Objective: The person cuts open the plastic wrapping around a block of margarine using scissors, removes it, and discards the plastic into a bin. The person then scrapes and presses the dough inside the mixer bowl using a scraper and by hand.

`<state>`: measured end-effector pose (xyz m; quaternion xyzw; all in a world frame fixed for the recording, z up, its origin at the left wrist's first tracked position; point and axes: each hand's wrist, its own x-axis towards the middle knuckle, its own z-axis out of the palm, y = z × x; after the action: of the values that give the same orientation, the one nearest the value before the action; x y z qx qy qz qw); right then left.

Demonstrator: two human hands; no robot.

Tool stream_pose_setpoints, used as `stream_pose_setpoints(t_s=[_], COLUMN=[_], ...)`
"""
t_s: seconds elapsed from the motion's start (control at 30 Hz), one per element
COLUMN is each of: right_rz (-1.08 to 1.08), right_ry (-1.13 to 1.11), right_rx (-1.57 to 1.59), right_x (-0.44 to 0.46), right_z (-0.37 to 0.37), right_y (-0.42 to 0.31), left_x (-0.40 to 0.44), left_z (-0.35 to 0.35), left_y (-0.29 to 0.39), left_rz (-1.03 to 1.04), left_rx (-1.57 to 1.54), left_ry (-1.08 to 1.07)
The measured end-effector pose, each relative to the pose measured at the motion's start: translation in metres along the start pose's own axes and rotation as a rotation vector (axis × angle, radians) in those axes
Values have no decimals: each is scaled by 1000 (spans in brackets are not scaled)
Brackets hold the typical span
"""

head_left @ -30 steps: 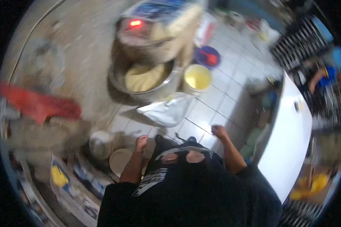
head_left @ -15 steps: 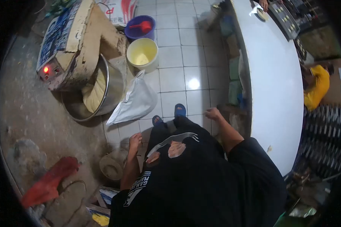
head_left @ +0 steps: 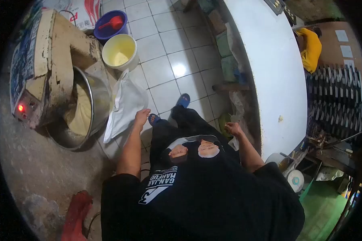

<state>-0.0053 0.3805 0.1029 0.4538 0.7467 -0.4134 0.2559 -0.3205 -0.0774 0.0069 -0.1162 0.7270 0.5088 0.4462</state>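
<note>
My left hand (head_left: pixel 142 117) hangs beside my left leg with its fingers loosely apart and nothing in it. In the view it lies at the right edge of a white sack (head_left: pixel 126 105) on the floor; I cannot tell whether they touch. On the other side, my right hand (head_left: pixel 233 129) is loosely curled, apparently with nothing in it, near the white table (head_left: pixel 283 94). Left of the sack stands a mixer (head_left: pixel 48 60) with its red light lit. Pale dough (head_left: pixel 81 110) sits in its metal bowl (head_left: pixel 98 94).
A cream bucket (head_left: pixel 132 52) and a purple tub (head_left: pixel 123 31) with a red scoop (head_left: pixel 116 23) stand past the sack. A red cloth (head_left: pixel 77 215) lies at lower left. Beyond the table, a person in yellow (head_left: pixel 311 50) is near stacked dark trays (head_left: pixel 334 96).
My view has turned and moved forward, so the mixer and buckets sit further left. My left hand has swung forward to beside the sack. My feet have stepped.
</note>
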Motion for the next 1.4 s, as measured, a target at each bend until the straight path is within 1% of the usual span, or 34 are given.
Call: stream_pose_setpoints(t_s=[0.03,0.13,0.27,0.33,0.37,0.4,0.43,0.47,0.5,0.53,0.57,0.6,0.63,0.67,0.7,0.77,0.8,0.83,0.87,0.9,0.93,0.97,1.0,1.03,1.07,1.1,1.13,1.17,1.2,1.23,1.27,1.3,1.33,1.4], right_rz=[49,67,83,160,155,109,70,129,-137,-290,-242,-22,16,48,39,249,-260,-675,-317,90,164,118,277,233,223,196,235,446,609,629,524,415,432,439], right_ry=[-37,-49,-90,-90,-90,-78,-75,-10,5,-17,28,38,-40,1,-29,270,250,254,339,385,416,636,468,459,448,429,428,479,482,493,490,464,463,342], right_rx=[23,83,133,347,361,565,763,938,991,767,940,1215,1229,1391,1388,1517,1119,647,286,-39,-87,-128,-112,8,4,2,2,928,1860,1848,1419,991,981,840], right_x=[-4,-14,13,40,61,83,96,95,117,145,182,218,217,286,302,294,271,244,250,272,298,345,328,335,346,352,378,396,407,404,398,392,387,384], right_z=[0,-3,-27,-39,-51,-62,-68,-84,-88,-94,-94,-102,-117,-113,-115,-129,-118,-122,-141,-151,-145,-119,-134,-126,-119,-107,-97,-87,-80,-75,-71,-74,-83,-100], right_y=[3,-7,-34,-40,-46,-49,-48,-66,-52,-48,-51,-48,-79,-33,-58,-95,-121,-161,-159,-144,-116,-44,-81,-59,-33,-17,0,14,24,17,-3,-16,-19,-26], left_x=[2,13,28,34,43,55,73,96,111,125,137,136,105,77,91,111,125,141,153,173,167,199,207,227,239,241,261,271,281,290,297,301,300,291], left_z=[3,12,28,39,47,55,72,81,96,111,128,139,138,144,147,148,143,146,145,151,148,149,153,154,160,161,175,185,198,216,239,267,298,362], left_y=[10,34,68,86,97,106,105,93,93,92,93,114,174,214,223,242,246,247,251,245,280,260,272,272,284,283,278,271,269,272,274,269,265,288], left_rz=[7,10,17,12,120,224,285,345,423,515,614,706,471,446,416,409,450,497,395,388,370,367,368,413,422,377,448,516,497,612,728,791,857,766], left_rx=[10,14,27,26,100,174,88,0,290,602,876,655,485,448,543,471,482,484,480,442,458,424,462,562,678,636,615,584,575,667,758,797,835,737], left_ry=[-4,-1,25,40,31,20,-49,-72,-81,-62,-27,-19,-189,-65,-84,-135,-112,-141,-242,-208,-267,-354,-365,-409,-476,-481,-514,-534,-548,-607,-665,-683,-698,-829])
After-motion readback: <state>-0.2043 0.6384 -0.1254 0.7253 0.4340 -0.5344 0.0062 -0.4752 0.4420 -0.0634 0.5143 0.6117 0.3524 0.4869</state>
